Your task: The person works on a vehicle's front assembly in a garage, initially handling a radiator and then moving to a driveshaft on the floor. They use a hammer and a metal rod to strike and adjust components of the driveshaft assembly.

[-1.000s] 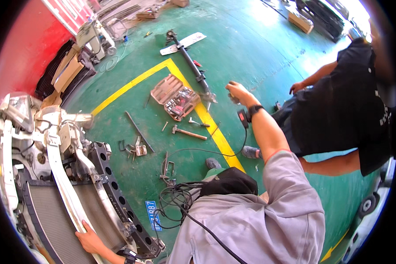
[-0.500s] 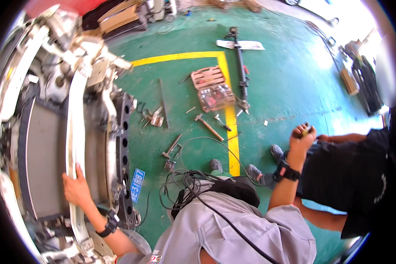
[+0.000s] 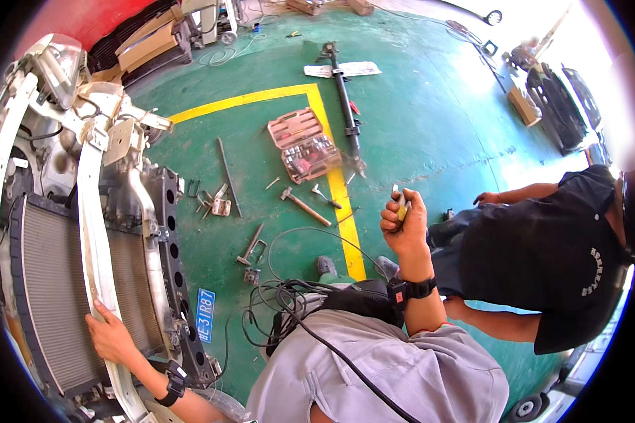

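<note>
My left hand (image 3: 113, 340) is on a long white metal beam (image 3: 94, 233) in front of a radiator (image 3: 49, 282), its fingers over the beam's edge. My right hand (image 3: 406, 224) is raised over the floor with fingers curled round a small yellow object (image 3: 403, 210). A pale end pokes out at the top of that object, whose exact kind is hidden by my fingers. Dark cable (image 3: 289, 292) loops at my waist. On the floor ahead lie a hammer (image 3: 307, 206), a second small hammer-like tool (image 3: 326, 197) and an open pink tool case (image 3: 307, 148).
At right stands a person in a black shirt (image 3: 536, 261), arms close to my right arm. A long black bar (image 3: 346, 106) lies beyond the tool case. A blue plate (image 3: 203, 316) is beside the car's front; several loose metal parts (image 3: 219, 203) lie near it.
The floor and car parts have shifted left in view. My right hand has turned and moved left with the yellow object; my left hand remains on the beam. The person's hand has come into clearer sight.
</note>
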`<state>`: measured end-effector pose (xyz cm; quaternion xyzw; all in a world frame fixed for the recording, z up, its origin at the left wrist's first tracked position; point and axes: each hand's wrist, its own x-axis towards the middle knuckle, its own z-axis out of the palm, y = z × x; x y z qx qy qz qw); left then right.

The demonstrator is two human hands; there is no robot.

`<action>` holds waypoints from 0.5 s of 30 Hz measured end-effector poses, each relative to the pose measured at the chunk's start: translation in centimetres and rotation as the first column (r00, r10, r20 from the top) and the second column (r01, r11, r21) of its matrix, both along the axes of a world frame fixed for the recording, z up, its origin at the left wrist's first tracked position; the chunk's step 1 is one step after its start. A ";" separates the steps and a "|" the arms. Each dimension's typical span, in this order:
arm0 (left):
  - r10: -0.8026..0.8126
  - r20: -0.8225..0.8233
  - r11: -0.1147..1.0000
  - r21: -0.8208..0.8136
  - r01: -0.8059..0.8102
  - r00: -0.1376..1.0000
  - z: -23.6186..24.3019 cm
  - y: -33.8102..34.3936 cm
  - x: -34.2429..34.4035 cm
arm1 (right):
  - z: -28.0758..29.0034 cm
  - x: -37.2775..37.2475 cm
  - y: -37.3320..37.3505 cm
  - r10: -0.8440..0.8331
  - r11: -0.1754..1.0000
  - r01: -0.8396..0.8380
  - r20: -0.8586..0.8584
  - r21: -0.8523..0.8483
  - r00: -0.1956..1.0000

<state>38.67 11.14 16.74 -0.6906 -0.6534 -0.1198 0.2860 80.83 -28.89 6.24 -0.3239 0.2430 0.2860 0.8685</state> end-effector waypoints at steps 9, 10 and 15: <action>-0.032 0.020 0.999 0.016 0.032 0.999 -0.2 0.4 0.2 | -0.4 -0.8 -0.6 -0.019 1.000 0.018 -0.028 -0.010 0.999; -0.026 0.017 1.000 0.018 0.025 1.000 -0.2 0.3 0.4 | -0.4 -0.9 -0.7 -0.022 1.000 0.022 -0.036 -0.014 0.999; -0.014 0.021 1.000 0.027 0.013 1.000 -0.1 0.3 0.4 | -0.4 -0.9 -1.2 -0.020 1.000 0.021 -0.033 0.017 0.999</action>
